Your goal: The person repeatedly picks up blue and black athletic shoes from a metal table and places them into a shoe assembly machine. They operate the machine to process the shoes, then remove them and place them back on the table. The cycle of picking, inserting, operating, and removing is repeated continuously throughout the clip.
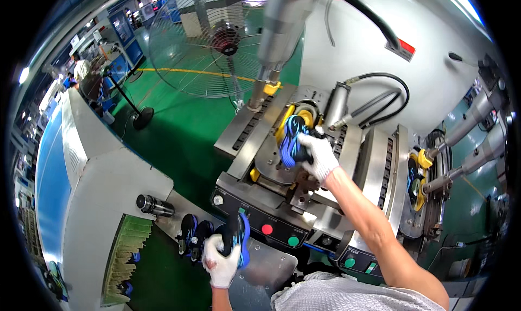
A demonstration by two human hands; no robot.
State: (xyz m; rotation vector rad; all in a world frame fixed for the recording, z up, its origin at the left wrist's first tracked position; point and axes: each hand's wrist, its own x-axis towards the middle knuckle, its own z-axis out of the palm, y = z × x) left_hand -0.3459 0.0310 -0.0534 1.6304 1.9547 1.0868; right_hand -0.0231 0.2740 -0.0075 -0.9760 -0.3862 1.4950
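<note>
My right hand (320, 156), in a white glove, grips a black sneaker with a blue sole (291, 143). It holds this shoe over the near machine station, in front of the yellow pads (305, 117). Lower down, my gloved left hand (221, 263) is closed around a second black-and-blue sneaker (239, 237), just in front of the control panel (260, 221). Two more dark sneakers (188, 227) stand side by side on a metal shelf, left of my left hand. The fingers of both hands are partly hidden by the shoes.
A black-and-silver flask (156, 205) lies on the shelf at left, beside a machine with a green strip curtain (126, 251). At right, another station holds a shoe (413, 175) between yellow pads. Hydraulic hoses (388, 88) arch behind. A large caged fan (223, 39) stands beyond.
</note>
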